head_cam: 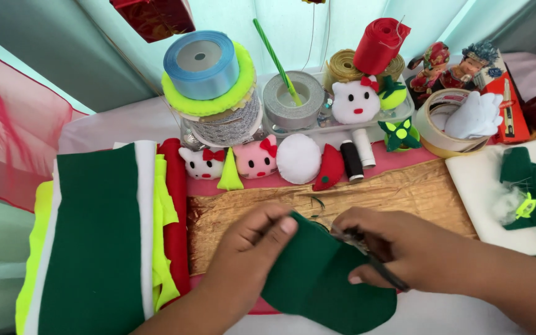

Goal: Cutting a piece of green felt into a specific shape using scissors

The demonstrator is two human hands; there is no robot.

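- A dark green felt piece (317, 273) lies at the near edge of the table, partly over the crinkled gold fabric (404, 192), between the two hands.
- Its long axis runs from upper left to lower right; the narrow upper end points away from the person, the rounded wide end lies near right.
- The left hand (252, 245) pinches the felt's upper left edge, thumb on top, fingers curled under.
- The right hand (398, 248) is closed around dark-handled scissors (373, 260), blades lying across the felt.
- A stack of green, white, yellow and red felt sheets (103, 242) lies to the left.
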